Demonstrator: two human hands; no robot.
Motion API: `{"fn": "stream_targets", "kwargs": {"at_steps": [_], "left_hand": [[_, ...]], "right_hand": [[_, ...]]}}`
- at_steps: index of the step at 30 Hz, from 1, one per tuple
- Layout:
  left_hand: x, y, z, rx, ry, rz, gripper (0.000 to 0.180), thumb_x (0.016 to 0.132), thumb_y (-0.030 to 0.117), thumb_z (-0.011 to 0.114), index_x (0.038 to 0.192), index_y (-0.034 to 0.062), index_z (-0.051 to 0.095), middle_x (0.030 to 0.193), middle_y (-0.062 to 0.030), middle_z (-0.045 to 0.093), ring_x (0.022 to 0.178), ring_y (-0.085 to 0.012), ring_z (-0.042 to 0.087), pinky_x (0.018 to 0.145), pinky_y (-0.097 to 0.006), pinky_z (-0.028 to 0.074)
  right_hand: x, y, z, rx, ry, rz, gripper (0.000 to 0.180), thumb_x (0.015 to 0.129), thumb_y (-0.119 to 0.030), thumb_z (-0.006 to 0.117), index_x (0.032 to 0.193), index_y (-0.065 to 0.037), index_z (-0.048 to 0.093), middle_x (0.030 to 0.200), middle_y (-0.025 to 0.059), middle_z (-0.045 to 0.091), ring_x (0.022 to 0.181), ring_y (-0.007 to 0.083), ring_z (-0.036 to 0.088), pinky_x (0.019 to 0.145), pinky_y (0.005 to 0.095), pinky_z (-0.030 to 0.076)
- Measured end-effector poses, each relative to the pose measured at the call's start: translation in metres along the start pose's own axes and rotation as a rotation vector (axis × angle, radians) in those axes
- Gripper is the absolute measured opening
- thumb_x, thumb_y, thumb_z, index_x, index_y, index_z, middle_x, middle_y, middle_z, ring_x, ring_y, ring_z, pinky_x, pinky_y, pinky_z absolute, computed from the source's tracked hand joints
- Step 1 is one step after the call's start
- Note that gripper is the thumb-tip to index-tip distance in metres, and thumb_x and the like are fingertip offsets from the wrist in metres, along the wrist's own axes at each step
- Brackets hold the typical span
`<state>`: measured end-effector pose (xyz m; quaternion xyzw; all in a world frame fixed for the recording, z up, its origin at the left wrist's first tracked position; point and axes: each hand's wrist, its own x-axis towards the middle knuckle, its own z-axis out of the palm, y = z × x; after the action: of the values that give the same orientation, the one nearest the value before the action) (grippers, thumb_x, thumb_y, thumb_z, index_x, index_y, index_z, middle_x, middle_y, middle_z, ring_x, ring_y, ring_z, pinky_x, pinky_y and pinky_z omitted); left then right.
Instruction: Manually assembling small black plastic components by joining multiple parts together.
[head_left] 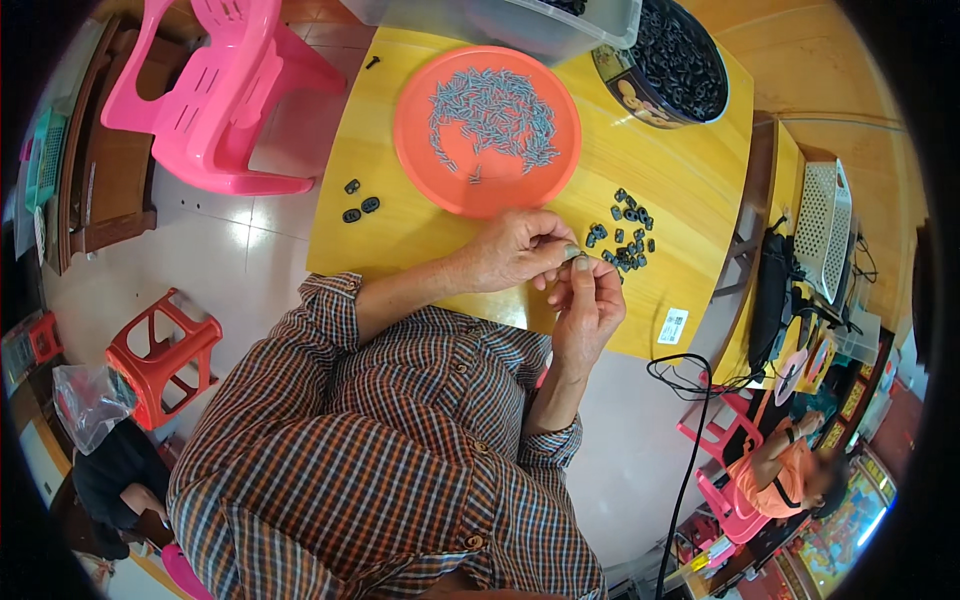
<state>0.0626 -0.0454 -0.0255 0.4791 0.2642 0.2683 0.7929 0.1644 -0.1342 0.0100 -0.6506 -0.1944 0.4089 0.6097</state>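
Head view, single frame. Yellow wooden table fills the upper centre of the frame.

Hands: both meet at frame centre, just over the table's near edge. Left hand comes in from the left, fingers curled together, thumb and fingertips pinched on a small grey metal piece. Right hand rises from below, fingertips brought together against the same piece from underneath. Whether the right hand holds a second part cannot be told; the piece is too small.

Counts:
- Orange round plate: one, upper centre, carrying a loose heap of small grey metal pins, too many to count.
- Small black parts: a scattered cluster right of the hands, roughly fifteen to twenty, exact count not readable.
- Black oval pieces: three, on the table's left edge, well apart from the cluster.
- One lone black bit at the table's upper left corner.
- Round tin full of black parts: one, upper right.
- Clear plastic bin: one, top centre, partly cut off.

Surroundings: one pink plastic chair upper left; one red plastic stool at left; black cable hanging below the table's right side. Another person sits at lower right, well apart.
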Motion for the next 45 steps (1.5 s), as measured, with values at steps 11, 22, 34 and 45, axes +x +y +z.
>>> {"fn": "stream_targets", "kwargs": {"at_steps": [11, 22, 34, 45], "left_hand": [[-0.016, 0.027, -0.025, 0.146, 0.062, -0.053, 0.008, 0.090, 0.005, 0.056, 0.094, 0.0000, 0.061, 0.069, 0.0003, 0.058, 0.057, -0.0032, 0.055, 0.048, -0.018, 0.044], [-0.016, 0.031, -0.025, 0.217, 0.054, 0.019, 0.014, 0.089, 0.004, 0.056, 0.101, -0.0001, 0.061, 0.076, 0.0020, 0.058, 0.061, -0.0018, 0.054, 0.050, -0.017, 0.045], [-0.011, 0.011, -0.014, 0.002, -0.045, -0.123, 0.023, 0.089, 0.007, 0.059, 0.110, -0.0039, 0.057, 0.083, -0.0027, 0.060, 0.065, -0.0051, 0.058, 0.056, -0.019, 0.050], [-0.011, 0.007, -0.009, -0.084, -0.005, -0.116, 0.022, 0.089, 0.004, 0.058, 0.110, -0.0031, 0.058, 0.083, -0.0040, 0.061, 0.066, -0.0072, 0.059, 0.058, -0.021, 0.050]], "right_hand": [[0.001, -0.002, -0.003, 0.071, 0.064, 0.029, 0.010, 0.089, -0.011, 0.059, 0.085, -0.002, 0.058, 0.073, 0.0067, 0.061, 0.050, 0.0073, 0.049, 0.044, 0.0180, 0.035], [-0.002, 0.003, -0.002, 0.092, 0.022, -0.007, 0.004, 0.088, -0.004, 0.061, 0.089, 0.000, 0.061, 0.077, 0.0080, 0.065, 0.054, 0.0082, 0.057, 0.044, 0.0186, 0.043], [-0.004, 0.013, -0.004, -0.781, 0.029, -0.812, 0.020, 0.073, 0.007, 0.070, 0.091, -0.001, 0.065, 0.085, 0.0117, 0.061, 0.073, 0.0206, 0.062, 0.060, 0.0272, 0.050], [-0.014, 0.018, -0.002, -0.295, 0.045, -0.347, 0.021, 0.089, -0.002, 0.059, 0.109, 0.004, 0.058, 0.087, 0.0059, 0.062, 0.072, 0.0102, 0.057, 0.065, 0.0232, 0.049]]}}
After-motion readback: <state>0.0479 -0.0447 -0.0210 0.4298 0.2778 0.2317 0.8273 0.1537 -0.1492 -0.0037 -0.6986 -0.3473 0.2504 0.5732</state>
